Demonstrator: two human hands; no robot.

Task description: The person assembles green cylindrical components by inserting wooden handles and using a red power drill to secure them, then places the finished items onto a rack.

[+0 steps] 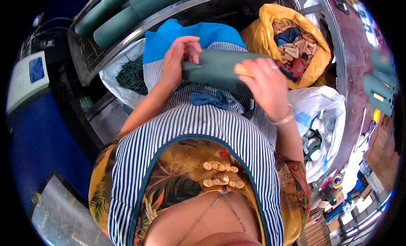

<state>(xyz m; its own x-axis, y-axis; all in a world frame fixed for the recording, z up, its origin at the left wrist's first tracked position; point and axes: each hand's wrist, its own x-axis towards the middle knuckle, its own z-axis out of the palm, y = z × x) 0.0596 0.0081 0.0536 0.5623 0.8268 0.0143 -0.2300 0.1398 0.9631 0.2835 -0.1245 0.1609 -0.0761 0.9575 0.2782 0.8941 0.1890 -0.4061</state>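
Note:
A smooth dark green cylinder (220,72) lies crosswise over my lap, on a striped apron. My left hand (179,57) is at its left end, fingers curled over the far edge and palm beside the end. The thumb tip is hard to make out. Over the right part of the cylinder, my right hand (268,83) grips a short tan peg (243,70) between thumb and fingers, slightly blurred. The peg lies against or just above the green surface; I cannot tell which.
Far right, a yellow bag (258,32) holds many tan pegs and a red power tool (298,68). A white bag (327,98) with green parts stands below it. Thin green sticks (131,74) fill a white sack at left. More green cylinders (122,21) lie in a metal-edged tray beyond.

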